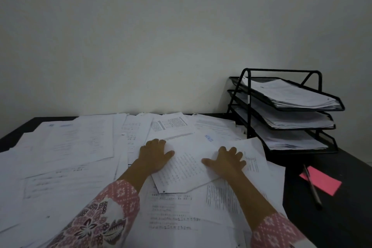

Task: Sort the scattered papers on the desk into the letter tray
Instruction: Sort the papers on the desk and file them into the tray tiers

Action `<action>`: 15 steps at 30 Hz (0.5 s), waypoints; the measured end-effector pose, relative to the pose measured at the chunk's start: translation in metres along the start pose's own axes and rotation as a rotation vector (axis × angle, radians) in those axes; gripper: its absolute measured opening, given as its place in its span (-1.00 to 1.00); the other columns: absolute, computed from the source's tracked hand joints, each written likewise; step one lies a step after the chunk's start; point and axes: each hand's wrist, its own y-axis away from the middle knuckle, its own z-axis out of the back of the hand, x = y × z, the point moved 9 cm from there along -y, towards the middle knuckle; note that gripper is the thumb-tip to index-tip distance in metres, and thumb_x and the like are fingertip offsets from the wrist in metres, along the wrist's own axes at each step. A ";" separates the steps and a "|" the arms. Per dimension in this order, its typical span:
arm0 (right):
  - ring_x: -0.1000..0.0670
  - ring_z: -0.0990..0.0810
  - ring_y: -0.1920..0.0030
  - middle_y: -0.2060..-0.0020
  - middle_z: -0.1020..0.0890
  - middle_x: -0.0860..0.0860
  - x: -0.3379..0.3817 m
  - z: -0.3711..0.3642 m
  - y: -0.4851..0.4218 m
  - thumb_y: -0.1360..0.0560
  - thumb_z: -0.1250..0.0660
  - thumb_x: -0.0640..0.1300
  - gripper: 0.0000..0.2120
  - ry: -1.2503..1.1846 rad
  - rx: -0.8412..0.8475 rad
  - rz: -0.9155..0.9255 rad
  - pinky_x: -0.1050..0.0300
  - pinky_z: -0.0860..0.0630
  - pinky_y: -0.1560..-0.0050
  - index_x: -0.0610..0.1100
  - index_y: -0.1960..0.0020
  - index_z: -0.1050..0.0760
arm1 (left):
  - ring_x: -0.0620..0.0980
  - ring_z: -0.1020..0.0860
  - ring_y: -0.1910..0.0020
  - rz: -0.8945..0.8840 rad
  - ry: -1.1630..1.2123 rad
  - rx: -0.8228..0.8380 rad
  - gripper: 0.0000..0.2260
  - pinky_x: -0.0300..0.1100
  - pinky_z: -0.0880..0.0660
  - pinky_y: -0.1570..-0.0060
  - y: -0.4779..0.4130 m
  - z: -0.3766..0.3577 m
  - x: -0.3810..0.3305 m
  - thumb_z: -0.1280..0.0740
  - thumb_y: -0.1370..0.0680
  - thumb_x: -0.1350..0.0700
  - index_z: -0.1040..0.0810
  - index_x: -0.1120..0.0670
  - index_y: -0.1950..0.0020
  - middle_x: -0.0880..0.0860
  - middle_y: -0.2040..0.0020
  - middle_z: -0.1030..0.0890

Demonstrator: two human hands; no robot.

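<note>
Dark worktop (pixel 332 197) pushed against a plain pale wall (pixel 161 36); the wall fills the whole upper half of the frame. Dim light, print on the sheets mostly unreadable.

Scattered papers (pixel 70 147) cover the worktop from the left edge to right of centre, overlapping and skewed, several layers deep. Bare dark surface shows only at far left and in the lower right.

Letter tray (pixel 249 104): black mesh, three tiers, right of centre, back against the wall. Each tier holds a stack of sheets. Loose papers run right up to its base.

Lower right, on the bare surface: pink note (pixel 326 182) with a pen (pixel 313 189) lying diagonally across it, well apart from the tray's front edge.

Centre frame: left hand (pixel 154 155) and right hand (pixel 227 162), both palm down, fingers spread, pressing on one tilted sheet (pixel 187 167) that sits on top of the pile. Left hand at its left edge, right hand at its right edge. Neither pinches anything. Patterned pink sleeves (pixel 100 217) enter from the bottom edge and hide the papers beneath.
</note>
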 end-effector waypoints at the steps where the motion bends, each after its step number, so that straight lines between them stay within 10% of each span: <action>1: -0.21 -0.12 -0.42 -0.40 -0.20 -0.15 0.000 -0.001 0.000 -0.41 -0.25 0.35 -0.23 0.006 -0.004 -0.001 -0.14 -0.14 -0.38 -0.11 -0.43 -0.18 | 0.09 -0.27 -0.40 0.004 -0.015 -0.012 -0.43 -0.01 -0.23 -0.34 -0.002 0.001 0.000 -0.10 -0.58 -0.23 -0.22 0.09 -0.46 0.11 -0.44 -0.29; 10: -0.16 -0.19 -0.39 -0.35 -0.26 -0.11 -0.003 0.001 -0.001 -0.39 -0.27 0.35 -0.27 -0.007 -0.038 0.018 -0.08 -0.19 -0.35 -0.05 -0.40 -0.24 | 0.10 -0.30 -0.32 0.045 -0.142 -0.001 -0.26 0.00 -0.27 -0.27 -0.018 0.005 -0.002 -0.15 -0.43 -0.43 -0.29 0.06 -0.41 0.11 -0.33 -0.34; 15: -0.15 -0.22 -0.37 -0.34 -0.29 -0.11 -0.004 0.007 -0.006 -0.38 -0.35 0.29 -0.28 -0.082 -0.030 0.035 -0.05 -0.22 -0.33 -0.03 -0.40 -0.23 | 0.04 -0.43 -0.24 0.027 0.155 0.081 -0.40 -0.13 -0.40 -0.13 -0.022 0.022 -0.002 -0.40 -0.43 -0.14 -0.33 0.10 -0.36 0.08 -0.30 -0.42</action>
